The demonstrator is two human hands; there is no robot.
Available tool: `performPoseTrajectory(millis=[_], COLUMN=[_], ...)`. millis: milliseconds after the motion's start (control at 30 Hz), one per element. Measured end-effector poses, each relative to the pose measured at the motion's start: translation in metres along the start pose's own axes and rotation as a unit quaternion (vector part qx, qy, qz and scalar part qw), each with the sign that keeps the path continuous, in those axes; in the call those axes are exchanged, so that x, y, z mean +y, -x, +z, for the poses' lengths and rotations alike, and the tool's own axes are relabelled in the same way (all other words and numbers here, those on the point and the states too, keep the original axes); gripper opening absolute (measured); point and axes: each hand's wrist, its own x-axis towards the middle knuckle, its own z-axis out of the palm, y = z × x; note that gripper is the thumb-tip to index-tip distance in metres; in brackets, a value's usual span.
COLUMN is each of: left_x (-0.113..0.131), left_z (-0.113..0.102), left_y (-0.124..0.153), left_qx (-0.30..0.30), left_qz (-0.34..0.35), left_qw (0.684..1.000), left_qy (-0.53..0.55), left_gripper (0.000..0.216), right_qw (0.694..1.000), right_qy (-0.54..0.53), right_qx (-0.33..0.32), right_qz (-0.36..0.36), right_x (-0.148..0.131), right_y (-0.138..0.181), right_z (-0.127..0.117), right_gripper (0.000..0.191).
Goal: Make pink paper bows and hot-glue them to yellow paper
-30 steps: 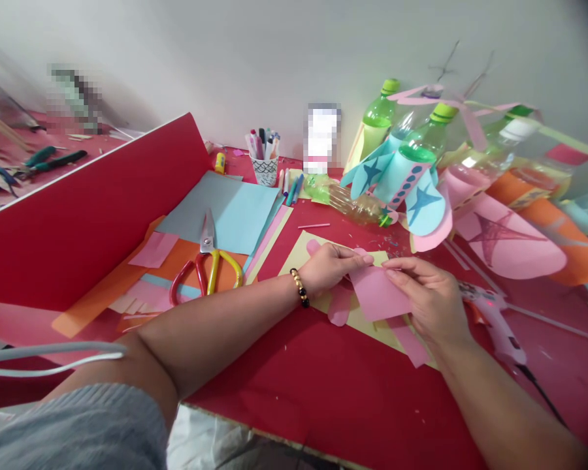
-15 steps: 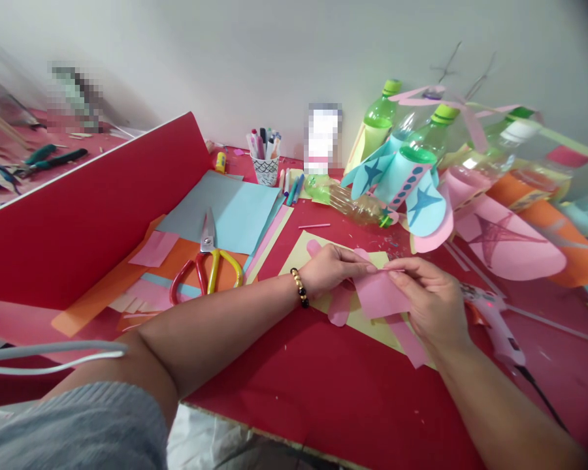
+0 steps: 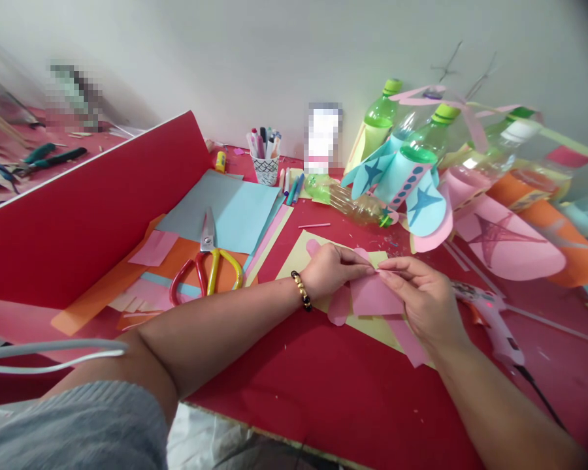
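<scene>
Both hands pinch the top edge of a pink piece of paper (image 3: 376, 297), their fingertips almost meeting. My left hand (image 3: 330, 271) wears a beaded bracelet at the wrist and grips the paper's left corner. Thumb and fingers of my right hand (image 3: 421, 294) close on the edge just to the right. Beneath lies a yellow sheet of paper (image 3: 372, 326), with rounded pink cutouts (image 3: 340, 307) and a pink strip (image 3: 409, 343) on it. A white glue gun (image 3: 494, 320) with a red light rests right of my right hand.
Scissors (image 3: 207, 241) with red and yellow handles lie on blue paper (image 3: 225, 202) and coloured scraps at left. A pen cup (image 3: 265, 168) stands at the back. Bottles with paper wings (image 3: 424, 202) crowd the right. A red board (image 3: 102, 202) rises at left.
My right hand has shifted slightly left along the paper's top edge, nearer my left fingertips. The pink paper has moved a little left with it.
</scene>
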Motion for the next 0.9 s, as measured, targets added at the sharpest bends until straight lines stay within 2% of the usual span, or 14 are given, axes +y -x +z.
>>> performPoseTrajectory(millis=[233,433,900], left_x=[0.0001,0.0032,0.0012], left_z=[0.0009,0.0015,0.0005], left_y=[0.0016,0.0019,0.0013], left_qx=[0.011,0.014,-0.003], left_qz=[0.049,0.047,0.047], left_qw=[0.998,0.997,0.996], left_qy=[-0.042,-0.064,-0.080], left_gripper=[0.031,0.025,0.030], right_qw=[1.000,1.000,0.998], right_qy=[-0.007,-0.010,-0.046], right_qx=[0.001,0.009,-0.002], right_qz=[0.019,0.016,0.041], right_x=[0.0057,0.0101,0.0069], right_y=[-0.0013,-0.0030,-0.0036], right_z=[-0.0012,-0.0014,-0.0006], right_gripper=[0.018,0.020,0.017])
